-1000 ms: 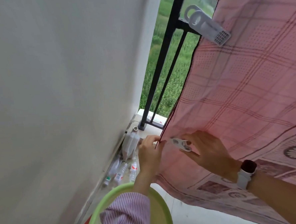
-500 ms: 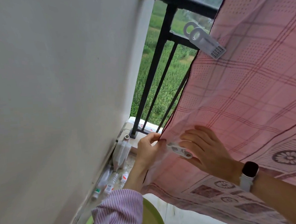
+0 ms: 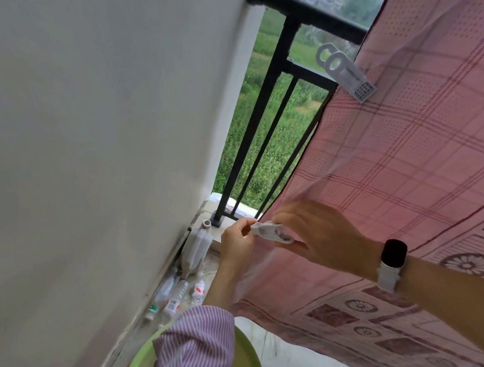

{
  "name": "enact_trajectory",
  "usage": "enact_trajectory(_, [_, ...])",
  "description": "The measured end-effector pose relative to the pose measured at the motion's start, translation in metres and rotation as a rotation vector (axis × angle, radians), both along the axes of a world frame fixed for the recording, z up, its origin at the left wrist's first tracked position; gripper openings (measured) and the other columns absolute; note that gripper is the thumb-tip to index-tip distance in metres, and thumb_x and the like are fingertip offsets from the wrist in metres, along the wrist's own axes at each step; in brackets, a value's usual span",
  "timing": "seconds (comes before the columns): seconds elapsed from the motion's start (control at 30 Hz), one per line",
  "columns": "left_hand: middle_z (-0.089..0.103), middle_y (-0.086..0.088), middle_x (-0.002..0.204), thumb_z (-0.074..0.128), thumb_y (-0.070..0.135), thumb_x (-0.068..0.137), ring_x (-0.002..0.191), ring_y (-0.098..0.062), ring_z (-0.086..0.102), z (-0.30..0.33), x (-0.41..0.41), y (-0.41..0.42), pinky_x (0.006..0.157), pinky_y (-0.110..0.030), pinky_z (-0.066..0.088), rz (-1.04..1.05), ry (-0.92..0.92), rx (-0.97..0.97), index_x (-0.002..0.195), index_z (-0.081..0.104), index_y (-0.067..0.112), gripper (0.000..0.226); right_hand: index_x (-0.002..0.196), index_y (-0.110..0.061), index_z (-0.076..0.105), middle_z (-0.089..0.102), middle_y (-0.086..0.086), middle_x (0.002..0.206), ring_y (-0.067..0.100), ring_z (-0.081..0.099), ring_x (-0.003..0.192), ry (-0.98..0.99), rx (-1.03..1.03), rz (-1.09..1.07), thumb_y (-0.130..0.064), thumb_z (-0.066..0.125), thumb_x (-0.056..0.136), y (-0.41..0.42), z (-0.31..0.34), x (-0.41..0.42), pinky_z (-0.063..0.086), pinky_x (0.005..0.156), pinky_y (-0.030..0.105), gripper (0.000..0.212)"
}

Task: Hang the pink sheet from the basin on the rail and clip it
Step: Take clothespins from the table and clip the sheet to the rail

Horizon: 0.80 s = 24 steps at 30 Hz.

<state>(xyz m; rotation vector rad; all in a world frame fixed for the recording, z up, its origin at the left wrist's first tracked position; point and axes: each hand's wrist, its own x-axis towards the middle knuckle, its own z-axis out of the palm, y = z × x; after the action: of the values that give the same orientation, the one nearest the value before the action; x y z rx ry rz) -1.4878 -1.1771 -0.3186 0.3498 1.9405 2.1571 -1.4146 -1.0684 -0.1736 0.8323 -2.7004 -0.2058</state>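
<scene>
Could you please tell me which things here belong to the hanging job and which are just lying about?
In use: pink checked cotton sheet, black metal rail, large white plastic clip, small white clip, green plastic basin.
Lying about: small labelled plastic bottles, clear plastic jug.

Your left hand (image 3: 235, 240) pinches the pink sheet (image 3: 390, 180) edge; your right hand (image 3: 320, 235) holds a small clip (image 3: 272, 232) there. Big clip (image 3: 347, 76) on rail (image 3: 303, 8).
</scene>
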Motion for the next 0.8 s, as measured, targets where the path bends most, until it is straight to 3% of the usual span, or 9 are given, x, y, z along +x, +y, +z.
enact_trajectory(0.1, [0.06,0.01,0.065,0.06,0.02,0.085,0.059,0.001,0.051,-0.004,0.0,0.003,0.051,-0.012,0.038,-0.013,0.044,-0.017,0.075,0.06,0.025,0.011,0.086,-0.008,0.063,0.07,0.005,0.086,0.023,0.065,0.082,-0.01,0.227,-0.028,-0.029,0.06,0.083,-0.009,0.005,-0.02,0.052,0.081,0.031,0.021])
enact_trajectory(0.2, [0.06,0.012,0.069,0.061,0.023,0.085,0.065,-0.002,0.055,-0.007,-0.001,0.006,0.057,-0.014,0.043,-0.003,0.039,-0.023,0.078,0.06,0.023,0.007,0.089,-0.007,0.064,0.07,0.006,0.092,0.024,0.065,0.088,-0.04,0.32,-0.053,-0.018,0.071,0.076,-0.009,0.011,-0.029,0.051,0.082,0.031,0.019])
enact_trajectory(0.37, [0.066,0.014,0.066,0.063,0.017,0.08,0.066,-0.003,0.061,-0.012,-0.003,0.006,0.062,-0.018,0.05,0.041,-0.011,0.049,0.069,0.063,0.031,0.018,0.119,-0.005,0.052,0.065,0.01,0.103,0.027,0.06,0.092,-0.223,0.191,-0.134,-0.014,0.066,0.08,-0.016,0.021,-0.039,0.051,0.071,0.034,0.043])
enact_trajectory(0.47, [0.066,0.011,0.072,0.063,0.008,0.08,0.071,-0.01,0.062,-0.016,-0.001,0.005,0.067,-0.019,0.05,0.03,0.005,0.056,0.081,0.068,0.018,0.011,0.131,-0.011,0.041,0.059,0.006,0.116,0.023,0.059,0.097,-0.29,0.1,-0.175,-0.019,0.059,0.086,-0.021,0.02,-0.053,0.055,0.071,0.036,0.049])
enact_trajectory(0.53, [0.063,0.007,0.072,0.06,0.003,0.082,0.07,-0.01,0.059,-0.016,0.001,0.004,0.064,-0.013,0.047,0.026,0.023,0.035,0.085,0.066,0.01,0.008,0.131,-0.013,0.038,0.061,0.008,0.116,0.024,0.061,0.094,-0.344,0.047,-0.244,-0.025,0.059,0.087,-0.023,0.017,-0.061,0.055,0.069,0.035,0.05])
enact_trajectory(0.7, [0.05,0.011,0.061,0.048,0.019,0.092,0.055,-0.001,0.045,-0.008,0.005,0.005,0.046,-0.007,0.036,0.02,0.078,-0.148,0.069,0.042,0.022,0.024,0.114,-0.011,0.047,0.063,0.007,0.103,0.022,0.057,0.088,-0.444,0.009,-0.362,-0.029,0.061,0.085,-0.028,0.007,-0.074,0.052,0.077,0.038,0.037])
enact_trajectory(0.8, [0.057,0.006,0.07,0.051,0.015,0.09,0.061,-0.006,0.05,-0.009,0.004,0.006,0.05,-0.006,0.037,0.063,0.107,-0.152,0.082,0.055,0.012,0.01,0.104,-0.009,0.053,0.06,0.005,0.097,0.02,0.053,0.083,-0.482,-0.022,-0.387,-0.029,0.065,0.081,-0.03,0.009,-0.079,0.049,0.075,0.032,0.033])
